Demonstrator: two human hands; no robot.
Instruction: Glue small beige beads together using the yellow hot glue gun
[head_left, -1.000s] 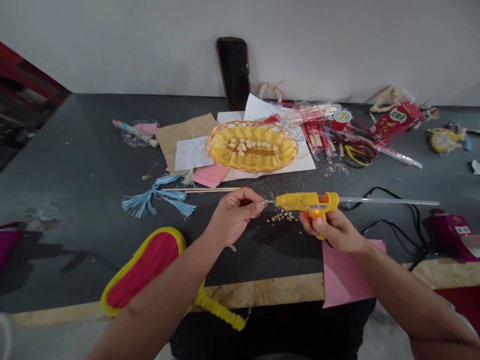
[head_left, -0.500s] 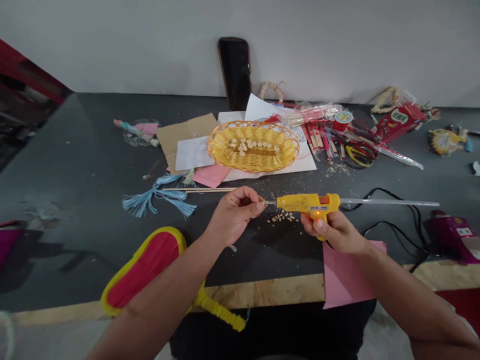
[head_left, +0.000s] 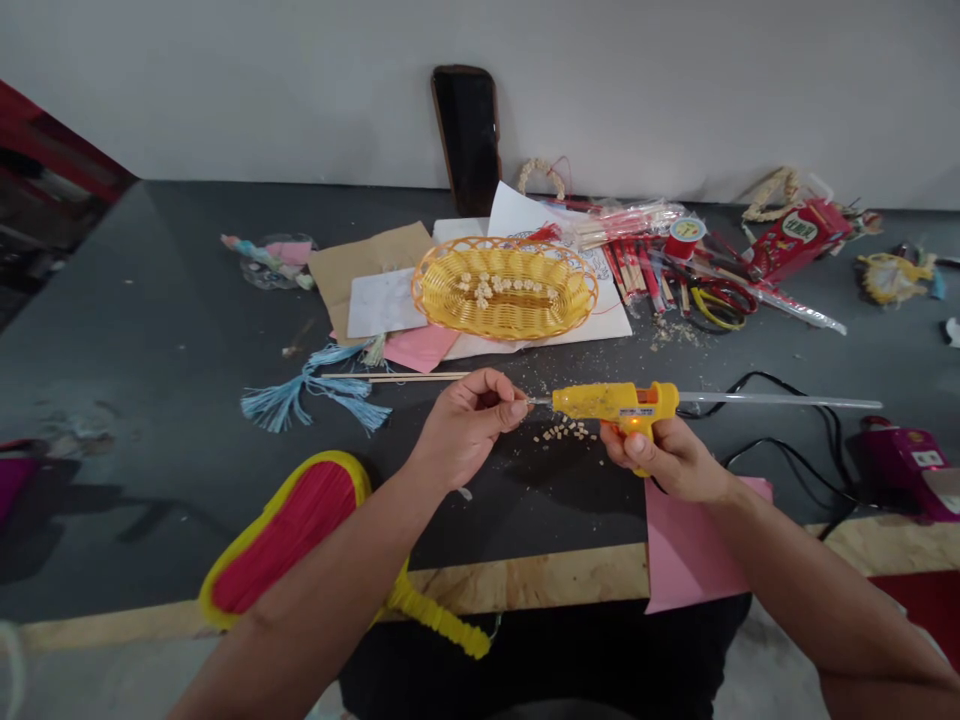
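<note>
My right hand [head_left: 667, 455] is wrapped round the handle of a yellow hot glue gun [head_left: 611, 402], whose orange light glows. A long clear glue stick [head_left: 780, 400] juts from its back end. The nozzle points left and meets the fingertips of my left hand [head_left: 480, 420], which are pinched together. Whatever they hold is too small to make out. Below the nozzle lie several small pale wooden bits [head_left: 566, 430]. Just beyond my hands, a yellow woven basket [head_left: 435, 290] holds small pale clusters [head_left: 484, 290]. Thin wooden sticks [head_left: 397, 378] end near my left hand.
A blue tassel [head_left: 281, 400] and a red-and-yellow paddle-shaped piece [head_left: 300, 530] lie left. A phone [head_left: 469, 135] leans on the wall. Scissors [head_left: 720, 305], a red thread spool [head_left: 684, 240] and wrapped sticks are at back right. A black cord [head_left: 795, 450] runs near pink paper [head_left: 686, 550].
The view has shifted very slightly. Both hands keep nearly the same pose, with the glue gun's nozzle still at my left fingertips.
</note>
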